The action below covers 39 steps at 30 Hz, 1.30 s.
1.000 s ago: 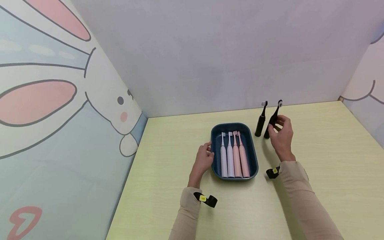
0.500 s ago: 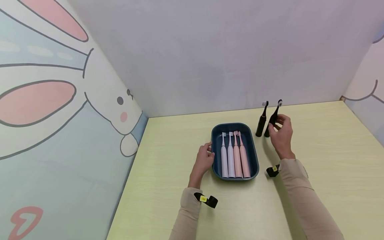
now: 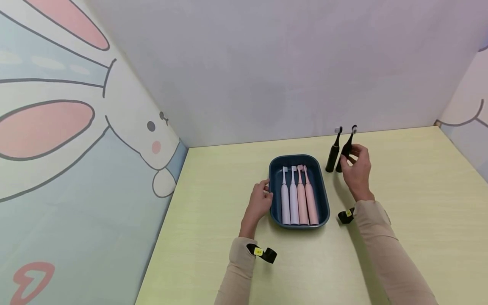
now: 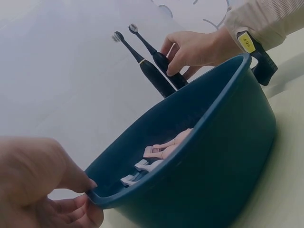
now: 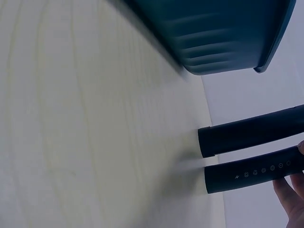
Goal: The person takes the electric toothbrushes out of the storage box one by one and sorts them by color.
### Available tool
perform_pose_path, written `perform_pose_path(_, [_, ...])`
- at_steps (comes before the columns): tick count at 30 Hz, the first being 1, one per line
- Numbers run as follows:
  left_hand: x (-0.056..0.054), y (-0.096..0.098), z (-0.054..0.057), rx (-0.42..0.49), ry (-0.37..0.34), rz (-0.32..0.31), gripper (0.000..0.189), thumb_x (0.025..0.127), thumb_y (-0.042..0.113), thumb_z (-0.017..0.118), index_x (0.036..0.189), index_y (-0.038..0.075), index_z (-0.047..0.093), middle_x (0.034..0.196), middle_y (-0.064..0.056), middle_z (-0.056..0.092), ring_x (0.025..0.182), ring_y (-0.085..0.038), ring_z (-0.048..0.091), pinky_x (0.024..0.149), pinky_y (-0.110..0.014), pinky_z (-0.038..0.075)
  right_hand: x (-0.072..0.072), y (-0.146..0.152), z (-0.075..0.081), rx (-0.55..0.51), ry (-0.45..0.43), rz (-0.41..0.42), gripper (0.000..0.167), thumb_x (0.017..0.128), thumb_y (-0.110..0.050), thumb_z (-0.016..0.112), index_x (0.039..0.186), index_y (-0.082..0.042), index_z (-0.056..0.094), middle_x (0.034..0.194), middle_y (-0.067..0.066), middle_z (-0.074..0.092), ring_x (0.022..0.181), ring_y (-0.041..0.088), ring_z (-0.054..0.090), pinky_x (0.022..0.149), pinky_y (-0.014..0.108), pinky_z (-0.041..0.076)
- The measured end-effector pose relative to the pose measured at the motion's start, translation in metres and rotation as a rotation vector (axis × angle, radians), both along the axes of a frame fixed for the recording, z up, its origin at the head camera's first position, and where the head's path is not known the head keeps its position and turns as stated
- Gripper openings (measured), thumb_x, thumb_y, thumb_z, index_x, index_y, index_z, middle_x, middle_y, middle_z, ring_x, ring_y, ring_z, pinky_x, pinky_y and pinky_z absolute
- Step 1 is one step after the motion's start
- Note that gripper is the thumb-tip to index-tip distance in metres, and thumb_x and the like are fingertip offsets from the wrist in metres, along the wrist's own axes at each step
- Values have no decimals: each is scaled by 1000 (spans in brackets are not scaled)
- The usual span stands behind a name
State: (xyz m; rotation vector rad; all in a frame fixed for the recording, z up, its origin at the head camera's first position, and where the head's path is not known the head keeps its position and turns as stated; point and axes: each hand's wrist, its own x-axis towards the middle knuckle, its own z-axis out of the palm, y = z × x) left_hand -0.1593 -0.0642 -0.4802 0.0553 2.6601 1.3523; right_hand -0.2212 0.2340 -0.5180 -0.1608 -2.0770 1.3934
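Right hand (image 3: 357, 171): fingers pinching black toothbrush (image 3: 346, 149), right of blue tub (image 3: 299, 227). Left hand (image 3: 260, 201): fingers gripping tub. Sideways nudge could topple neighbouring toothbrush (image 3: 333, 158).

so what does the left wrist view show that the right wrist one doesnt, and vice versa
Only the left wrist view shows the left hand holding the tray by its rim, pink toothbrushes and pale toothbrushes inside, the right sleeve, and bristled heads on the black toothbrushes. Only the right wrist view shows the black toothbrushes' bottom ends and icons on one handle. Both show the tray, both black toothbrushes, and the right hand gripping one.
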Motion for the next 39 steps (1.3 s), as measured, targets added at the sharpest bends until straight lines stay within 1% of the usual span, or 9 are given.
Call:
perform_pose_path(4, [0,0,3,5,-2,-2,46,95,5,52,141,5,44,107,-10,49,79,-14,51,68,-25,44,1,0,3,10,6,-2,40,89,-3,58,127,2,46,119,16,54,107,22,55,87,18,49])
perform_pose_path(8, [2,-2,4,9,1,-4,46,95,4,52,141,4,44,107,-11,49,78,-14,51,68,-25,44,3,-2,5,9,-4,1,41,88,-1,58,128,2,46,117,16,53,106,22,54,91,23,49])
perform_pose_path(10, [2,-2,4,8,2,-5,47,95,4,52,140,4,44,107,-11,49,78,-14,51,67,-25,44,5,-2,6,13,-7,4,43,88,-1,58,129,2,45,117,17,53,107,24,54,93,29,49])
perform_pose_path(14, [2,-2,3,6,-4,0,47,95,4,53,141,4,44,107,-10,49,79,-15,51,68,-25,44,8,-4,9,11,7,10,47,87,0,59,132,3,43,119,22,51,110,33,54,97,42,47])
perform_pose_path(17, [3,-2,3,2,-12,5,47,95,5,53,141,5,44,107,-10,49,79,-15,51,68,-25,44,11,-4,10,4,11,7,50,87,0,59,134,1,42,120,23,49,111,36,53,97,47,45])
perform_pose_path(24, [3,-2,4,9,-2,6,47,95,4,53,141,4,44,106,-11,49,79,-15,51,69,-27,45,19,-3,14,-28,-5,-16,53,86,-1,62,135,-1,41,124,20,48,112,31,52,100,41,44])
perform_pose_path(32, [3,-3,3,2,-7,8,47,95,5,53,141,6,44,106,-10,48,78,-15,51,68,-25,44,34,-6,25,-81,-16,-43,55,86,-7,64,136,-9,41,124,10,49,110,14,51,101,32,44])
perform_pose_path(35, [3,-3,3,6,-9,7,47,95,5,53,141,6,44,106,-10,48,78,-15,51,68,-25,44,40,-7,29,-91,-12,-45,56,86,-7,65,137,-11,41,124,10,49,110,13,51,101,32,44])
perform_pose_path(39, [3,-2,3,5,-10,5,47,95,5,53,141,5,44,106,-10,48,79,-15,51,69,-26,45,49,-12,35,-92,-21,-32,58,86,-6,65,138,-10,40,125,10,49,111,16,51,101,34,44])
